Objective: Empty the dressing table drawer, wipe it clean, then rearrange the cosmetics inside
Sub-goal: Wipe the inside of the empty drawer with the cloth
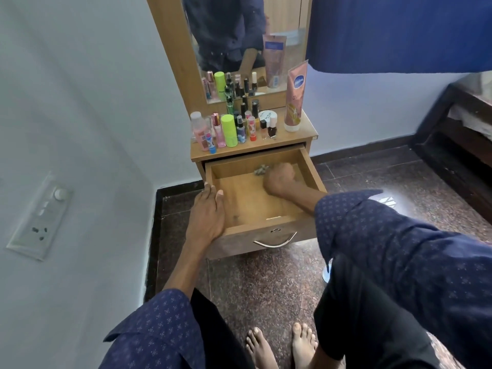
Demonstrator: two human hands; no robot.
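On top of the dressing table (303, 130): crowd of cosmetics (234, 127) standing upright in rows, among them a lime-green can (229, 130), a clear bottle of pink liquid (199, 129), small dark-capped bottles, nail polish, a round white jar, and, apart at the right, a tall pink tube (294, 98) standing on its cap. Behind these, wood-framed mirror (239, 35), doubling the bottles and showing a dark-shirted torso.

Below the top, drawer (310, 169) pulled fully out, wooden floor bare but for some dark specks near the front and a small pale strip by the front wall; curved metal handle (275, 242) on its face. Left hand (206, 217) lying flat along the drawer's left wall, fingers straight and together, thumb over the rim. Right hand (279, 178) down inside toward the back, blurred, fingers curled round a small crumpled greyish cloth (261, 170) pressed to the drawer floor. Right forearm crossing the drawer's right front corner and hiding that part of the floor.

Around: dark patterned sleeves, dark trousers, two bare feet (282, 344) on speckled dark stone flooring (266, 283). Pale wall to the left with a white switch-and-socket plate (40, 217); dark skirting along the base. Blue curtain (399, 30) hanging upper right; dark wooden bed frame (458, 139) at the right edge.
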